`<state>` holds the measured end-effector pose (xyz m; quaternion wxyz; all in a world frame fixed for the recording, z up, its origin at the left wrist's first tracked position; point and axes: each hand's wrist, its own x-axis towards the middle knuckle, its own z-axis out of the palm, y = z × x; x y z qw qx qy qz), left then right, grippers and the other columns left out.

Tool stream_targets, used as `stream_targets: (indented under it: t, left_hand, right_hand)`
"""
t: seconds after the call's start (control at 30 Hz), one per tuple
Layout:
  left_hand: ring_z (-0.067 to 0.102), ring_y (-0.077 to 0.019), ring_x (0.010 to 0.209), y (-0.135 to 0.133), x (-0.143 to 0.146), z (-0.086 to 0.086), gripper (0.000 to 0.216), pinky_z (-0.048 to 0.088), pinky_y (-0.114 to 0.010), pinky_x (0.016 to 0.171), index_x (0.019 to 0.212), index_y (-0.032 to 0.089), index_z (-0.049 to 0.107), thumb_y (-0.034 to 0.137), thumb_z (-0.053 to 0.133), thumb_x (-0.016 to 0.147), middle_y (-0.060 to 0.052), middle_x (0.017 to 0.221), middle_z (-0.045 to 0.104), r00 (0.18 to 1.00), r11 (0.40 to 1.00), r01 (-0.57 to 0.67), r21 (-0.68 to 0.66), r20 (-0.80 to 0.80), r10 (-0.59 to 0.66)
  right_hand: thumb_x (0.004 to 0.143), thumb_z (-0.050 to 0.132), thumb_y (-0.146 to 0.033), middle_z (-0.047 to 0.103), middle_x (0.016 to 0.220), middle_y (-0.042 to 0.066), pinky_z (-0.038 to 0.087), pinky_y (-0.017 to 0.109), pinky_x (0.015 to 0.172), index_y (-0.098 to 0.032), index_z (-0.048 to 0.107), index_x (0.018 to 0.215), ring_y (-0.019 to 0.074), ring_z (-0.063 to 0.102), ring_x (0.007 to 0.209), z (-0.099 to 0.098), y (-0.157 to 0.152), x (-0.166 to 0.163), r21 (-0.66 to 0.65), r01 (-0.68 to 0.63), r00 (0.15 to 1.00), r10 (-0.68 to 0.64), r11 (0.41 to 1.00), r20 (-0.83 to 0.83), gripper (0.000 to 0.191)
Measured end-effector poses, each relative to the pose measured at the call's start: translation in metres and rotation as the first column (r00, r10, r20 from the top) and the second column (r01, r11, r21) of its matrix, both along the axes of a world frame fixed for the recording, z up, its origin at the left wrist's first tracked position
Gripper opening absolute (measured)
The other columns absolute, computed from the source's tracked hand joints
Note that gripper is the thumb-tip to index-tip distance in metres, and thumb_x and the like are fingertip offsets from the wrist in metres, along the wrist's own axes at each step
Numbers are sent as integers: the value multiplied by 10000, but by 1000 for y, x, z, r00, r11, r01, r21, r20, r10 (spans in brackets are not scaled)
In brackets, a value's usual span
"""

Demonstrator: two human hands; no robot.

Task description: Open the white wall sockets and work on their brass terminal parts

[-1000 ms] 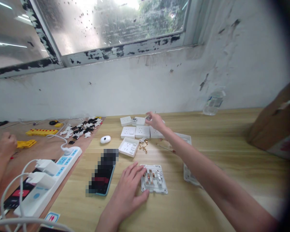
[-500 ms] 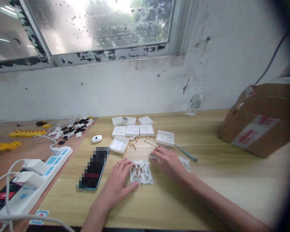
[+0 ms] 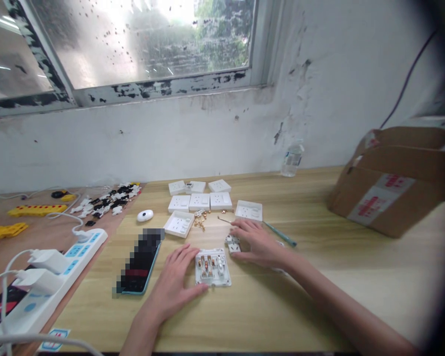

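Observation:
A white wall-socket panel [image 3: 224,277] lies back up on the table, copper contacts and a switch part showing in its open housing. My left hand [image 3: 170,279] rests at its left side, fingers stretched out and apart, with fingertips and thumb at the panel's edge. To the panel's right, my right hand [image 3: 261,243] has its fingers and thumb closed around a small white slotted socket insert [image 3: 232,244]. Under and behind that hand, another pale part is mostly covered. A thin metal-tipped tool [image 3: 224,219] extends beyond the right fingers, partly hidden.
White socket boxes [image 3: 199,201] stand in rows at the back, near small brass parts [image 3: 199,223]. A teal pen-like tool [image 3: 281,234], phone [image 3: 143,262], earbud case [image 3: 145,215], power strip [image 3: 55,282], bottle [image 3: 292,159] and cardboard box [image 3: 389,183] surround the work.
The right hand has tilted and the socket insert shows more clearly. My left fingers have drawn back slightly from over the panel. The whole view has shifted a little.

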<state>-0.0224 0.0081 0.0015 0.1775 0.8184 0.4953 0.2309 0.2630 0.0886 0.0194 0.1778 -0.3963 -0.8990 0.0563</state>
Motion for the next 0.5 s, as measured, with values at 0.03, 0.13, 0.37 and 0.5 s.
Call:
stream_targets:
  t: [0.03,0.13,0.37,0.5]
  left_hand:
    - [312,-280,1340,1,-1,-1,657,286,-479,1097,1352,254,412,483,643,780,-78,1405,438,1000,1000,-1,3,-22,2]
    - [278,-286,1360,3,-2,-4,647,240,-509,1111,1330,261,442,529,631,772,-72,1437,402,996,1000,-6,19,-89,8]
    - [229,-302,1383,3,0,-4,619,126,-583,1118,1298,281,466,555,621,765,-64,1453,379,988,997,-29,75,-150,40]
    - [217,-316,1386,3,2,-3,579,108,-599,1113,1267,280,499,552,612,769,-67,1451,377,988,992,-38,117,-147,55]
  right_hand:
    - [738,687,-462,522,1262,90,336,475,995,-242,598,1076,305,415,1213,-1,1,-1,-7,5,1000,-6,1000,-14,413]
    - [751,671,-496,517,1262,89,328,473,996,-245,595,1047,291,416,1211,2,-4,-7,-11,14,995,-15,1000,-98,395]
    - [725,654,-582,505,1269,104,223,494,1053,-237,585,1055,278,375,1254,14,-39,-47,-32,-109,985,104,994,-141,483]
    - [712,653,-596,499,1272,130,179,499,1073,-215,590,1051,284,360,1271,12,-42,-62,-21,-120,985,116,993,-130,514]
